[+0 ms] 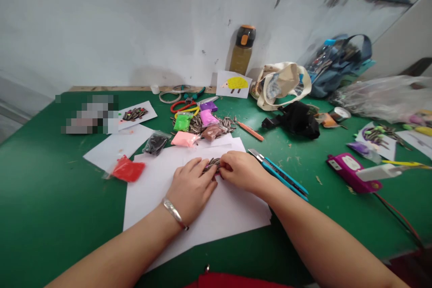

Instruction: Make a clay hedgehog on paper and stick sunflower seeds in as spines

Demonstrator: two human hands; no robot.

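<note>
A cluster of striped sunflower seeds lies on white paper, with a little pink or purple showing at its edge. My left hand, a silver bangle on its wrist, rests over the left side of the cluster with fingers stretched out. At the cluster's right edge, my right hand has its thumb and fingers pinched together; whatever is between them is hidden. Just beyond the paper are more loose sunflower seeds and bags of coloured clay: peach, brown, green and pink.
Right of the paper lie blue utility knives and an orange tool. A red clay bag is at left. Behind stand scissors, a hedgehog drawing, a bottle and a cloth bag. A magenta glue-gun-like device sits far right.
</note>
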